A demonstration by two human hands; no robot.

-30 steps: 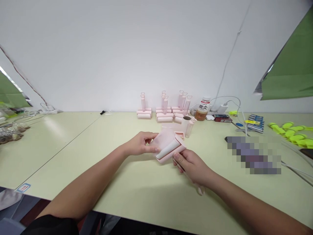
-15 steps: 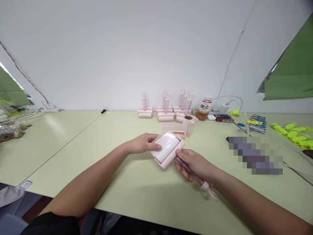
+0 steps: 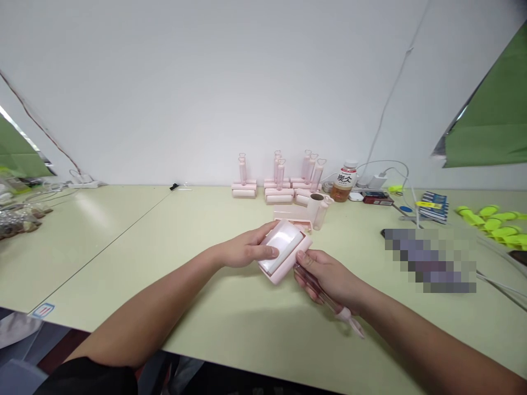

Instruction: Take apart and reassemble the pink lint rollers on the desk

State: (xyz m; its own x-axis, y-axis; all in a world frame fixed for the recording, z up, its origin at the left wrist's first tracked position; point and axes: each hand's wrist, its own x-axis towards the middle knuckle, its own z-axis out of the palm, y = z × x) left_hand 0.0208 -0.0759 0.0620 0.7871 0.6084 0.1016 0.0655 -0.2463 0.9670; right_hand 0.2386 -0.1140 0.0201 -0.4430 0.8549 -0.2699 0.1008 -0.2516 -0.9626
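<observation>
A pale pink lint roller (image 3: 284, 241) is held tilted above the table between both hands. My left hand (image 3: 251, 249) grips its wide head from the left, the thumb lying on the glossy see-through cover over the white roll. My right hand (image 3: 325, 274) is wrapped round the clear pink handle (image 3: 315, 282), which slants down to the right and ends in a loop. Just behind the head lie an opened lint roller case (image 3: 294, 214), an upright paper roll (image 3: 315, 207) and a loose handle (image 3: 322, 211).
Several assembled pink lint rollers (image 3: 279, 196) stand by the wall. To their right are a brown-and-white bottle (image 3: 345, 181), a charger with cables (image 3: 377, 181) and a blue notebook (image 3: 434, 207). A blurred-out object (image 3: 428, 260) and yellow-green pieces (image 3: 494, 225) lie at the right.
My left hand has shifted a little right, and the clear cover has moved down over the white roll. My right hand stays almost still on the handle.
</observation>
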